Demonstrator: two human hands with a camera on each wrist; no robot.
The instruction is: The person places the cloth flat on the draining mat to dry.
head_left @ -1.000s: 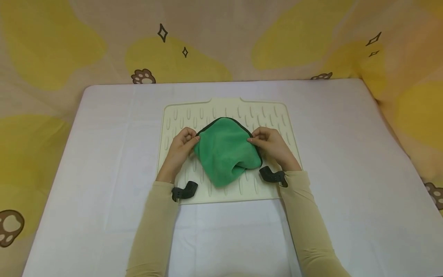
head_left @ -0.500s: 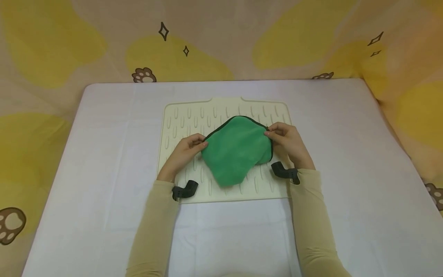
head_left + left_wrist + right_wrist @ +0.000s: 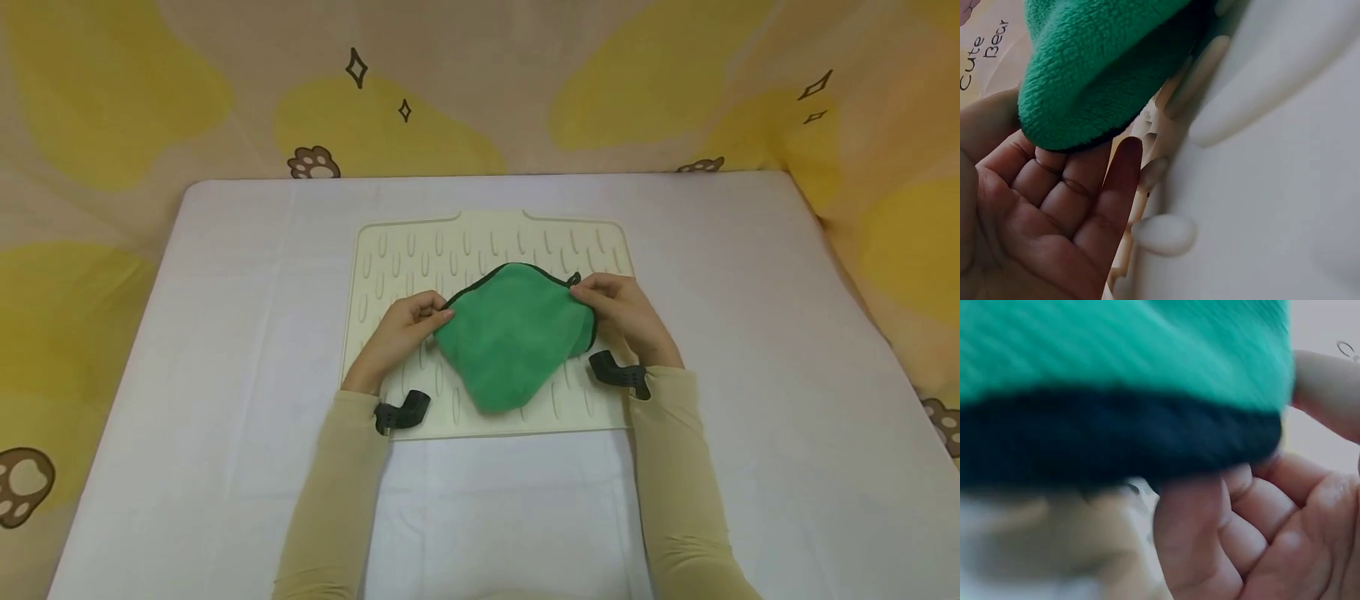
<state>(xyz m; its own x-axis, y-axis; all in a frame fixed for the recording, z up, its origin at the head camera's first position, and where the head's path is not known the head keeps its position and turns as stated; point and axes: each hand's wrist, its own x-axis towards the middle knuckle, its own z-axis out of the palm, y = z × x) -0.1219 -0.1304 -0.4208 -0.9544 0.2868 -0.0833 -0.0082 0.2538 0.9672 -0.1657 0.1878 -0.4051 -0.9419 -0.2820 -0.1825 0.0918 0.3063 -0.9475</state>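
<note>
A green fleecy cloth (image 3: 510, 342) with a dark edging hangs between both hands over a cream ribbed mat (image 3: 405, 258). My left hand (image 3: 401, 333) pinches its left edge between thumb and fingers. At the upper right my right hand (image 3: 626, 312) pinches the edging, where a small dark loop (image 3: 574, 279) sticks up beside the fingertips. In the left wrist view the cloth (image 3: 1097, 75) bends over the fingers, its dark edge downward. Close to the right wrist camera, the cloth (image 3: 1135, 356) and its blurred dark border cover part of the fingers.
The mat lies on a white-covered table (image 3: 225, 350). Behind the table rises a yellow and beige patterned cloth backdrop (image 3: 480, 92). Dark wrist cameras (image 3: 405, 410) are strapped on both wrists, near the mat's front part.
Over the second, my right hand has moved right and the cloth has spread wider and flatter. The left hand has shifted slightly right and down. Lately the cloth's top edge has dipped a little.
</note>
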